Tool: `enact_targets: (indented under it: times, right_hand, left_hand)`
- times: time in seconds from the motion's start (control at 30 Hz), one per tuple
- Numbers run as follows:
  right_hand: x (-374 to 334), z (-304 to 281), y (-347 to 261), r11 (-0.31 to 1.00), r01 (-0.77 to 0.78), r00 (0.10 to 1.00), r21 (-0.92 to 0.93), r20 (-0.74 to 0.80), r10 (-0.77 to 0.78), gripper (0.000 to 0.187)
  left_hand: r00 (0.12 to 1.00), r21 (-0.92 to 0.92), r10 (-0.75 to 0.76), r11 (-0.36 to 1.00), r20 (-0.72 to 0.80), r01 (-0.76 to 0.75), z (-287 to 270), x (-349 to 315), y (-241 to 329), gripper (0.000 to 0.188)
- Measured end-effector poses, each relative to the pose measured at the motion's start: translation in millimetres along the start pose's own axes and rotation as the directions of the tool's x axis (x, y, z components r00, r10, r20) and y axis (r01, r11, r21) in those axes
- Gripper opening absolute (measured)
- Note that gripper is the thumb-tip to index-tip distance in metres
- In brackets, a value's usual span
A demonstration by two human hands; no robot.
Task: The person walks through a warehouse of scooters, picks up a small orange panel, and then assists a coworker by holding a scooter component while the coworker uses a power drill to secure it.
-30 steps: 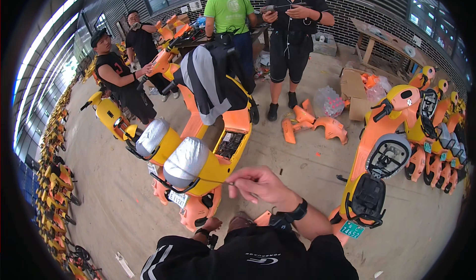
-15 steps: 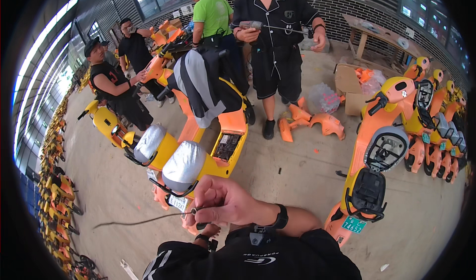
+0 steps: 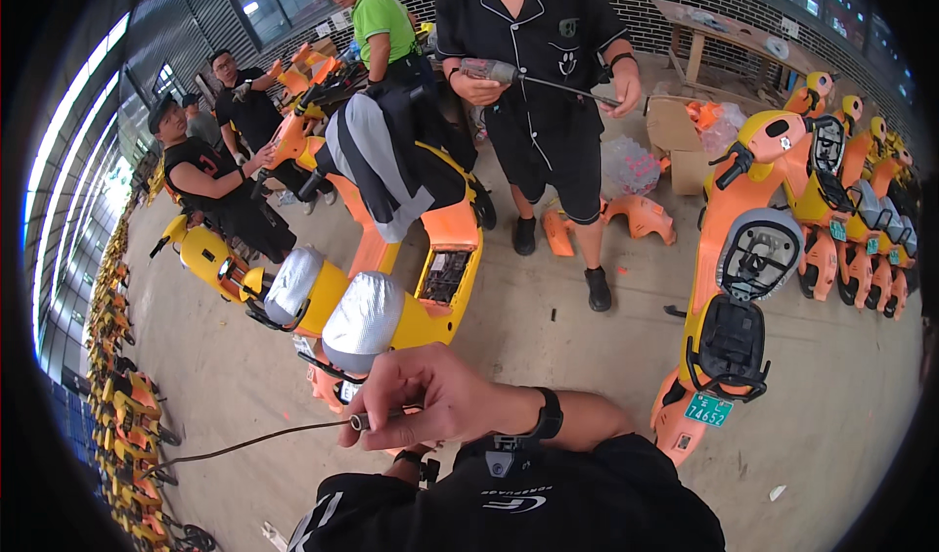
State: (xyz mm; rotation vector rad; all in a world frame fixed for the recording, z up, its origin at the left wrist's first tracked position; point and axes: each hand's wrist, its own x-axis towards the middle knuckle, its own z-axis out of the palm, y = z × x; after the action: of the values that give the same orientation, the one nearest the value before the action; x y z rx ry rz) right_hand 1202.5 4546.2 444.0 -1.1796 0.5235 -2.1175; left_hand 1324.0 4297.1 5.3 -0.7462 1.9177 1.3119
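My right hand [image 3: 421,396], a dark band on its wrist, is closed in a pinch at the middle of the view. Between its thumb and fingers sits a small metal cylinder [image 3: 360,421] with a hollow end, resembling a socket. A thin dark wire [image 3: 249,442] runs from beside this cylinder out to the left; how the two join cannot be made out. Below and behind, my left hand [image 3: 419,448] is mostly covered by the right one, its fingers hidden. Just beyond my hands stands a yellow and orange scooter with a silver seat cover [image 3: 364,319].
A person in dark clothes [image 3: 533,83] faces me, holding a power screwdriver [image 3: 489,70] with a long shaft. Another scooter [image 3: 726,356] stands at the right. Orange panels [image 3: 641,218] and a cardboard box [image 3: 677,141] lie behind. Several people stand at the far left.
My right hand has turned, bringing the metal cylinder's hollow end into sight. The person facing me has come closer, one foot forward. The whole view has shifted slightly.
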Motion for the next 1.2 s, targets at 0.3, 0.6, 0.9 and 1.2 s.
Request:
enact_targets:
  times: [0.3, 0.6, 0.9, 1.2]
  right_hand:
    - [0, 3, 11, 0.998, -0.012, 0.999, -0.067, 0.036, 0.014, 0.007]
    - [0, -12, 68, 0.999, -0.022, 0.995, -0.028, -0.102, 0.019, 0.005]
    - [-391, -209, 282, 0.227, -0.955, -0.177, 0.193, -0.980, 0.091, 0.033]
    - [-654, 146, 349, -0.183, -0.808, -0.578, 0.560, -0.813, 0.067, 0.028]
  left_hand:
    - [0.998, 0.134, -0.068, 0.989, 0.017, 0.065, -21, -14, -22, 0.025]
    - [0.999, 0.283, 0.033, 0.959, 0.006, -0.033, -34, -34, -43, 0.025]
    - [0.996, 0.190, -0.019, 0.982, 0.089, 0.002, -66, -20, -89, 0.023]
    - [0.973, 0.256, -0.118, 0.965, 0.201, 0.064, -135, -12, -239, 0.021]
